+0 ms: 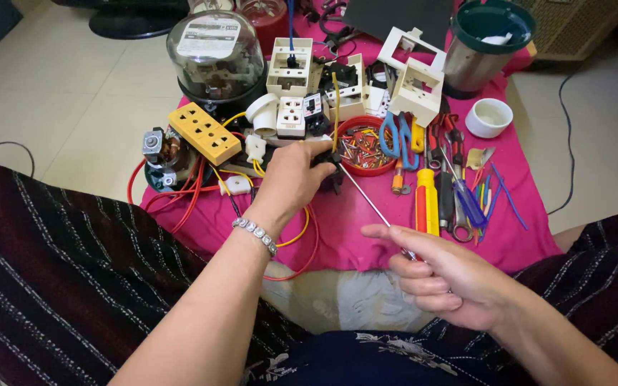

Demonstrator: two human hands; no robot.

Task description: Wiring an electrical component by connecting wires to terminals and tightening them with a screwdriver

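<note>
Meanwhile, left hand (296,175) gripping black part (329,166) (partly hidden), right hand (443,275) clasping screwdriver (370,202)

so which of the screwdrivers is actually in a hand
The long thin-shafted screwdriver, gripped by the right hand, its tip at the black part under the left hand. The yellow-handled screwdriver lies loose on the pink cloth.

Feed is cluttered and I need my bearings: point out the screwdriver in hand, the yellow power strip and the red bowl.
screwdriver (370,201), head view, on its metal shaft
yellow power strip (204,132), head view, on its top face
red bowl (388,169), head view, on its front rim
</note>
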